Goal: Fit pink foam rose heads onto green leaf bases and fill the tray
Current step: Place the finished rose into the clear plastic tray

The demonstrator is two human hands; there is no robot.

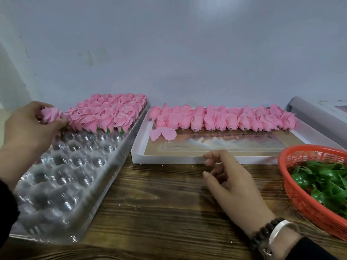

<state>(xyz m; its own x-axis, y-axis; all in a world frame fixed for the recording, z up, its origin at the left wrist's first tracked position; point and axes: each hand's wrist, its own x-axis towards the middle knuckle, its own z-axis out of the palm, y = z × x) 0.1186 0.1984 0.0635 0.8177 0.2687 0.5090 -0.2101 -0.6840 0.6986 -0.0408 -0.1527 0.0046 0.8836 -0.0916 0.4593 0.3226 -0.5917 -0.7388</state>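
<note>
My left hand (28, 128) grips a pink foam rose head (51, 114) over the clear plastic tray (62, 184), at the left end of the front filled row. Several finished roses with green bases (110, 111) fill the tray's far rows; the near cups hold nothing. My right hand (231, 182) hovers over the wooden table with fingers loosely curled, holding nothing. A white shallow box (169, 159) holds a row of loose rose heads (225, 119). Green leaf bases (326, 181) lie in a red basket (300, 201) at the right.
Two loose pink petals (162, 133) lie in the white box. The wooden table (159, 212) runs between tray and basket. A grey roll (315, 113) lies at the back right against the pale wall. My right wrist wears a bead bracelet and a silver bangle (277, 233).
</note>
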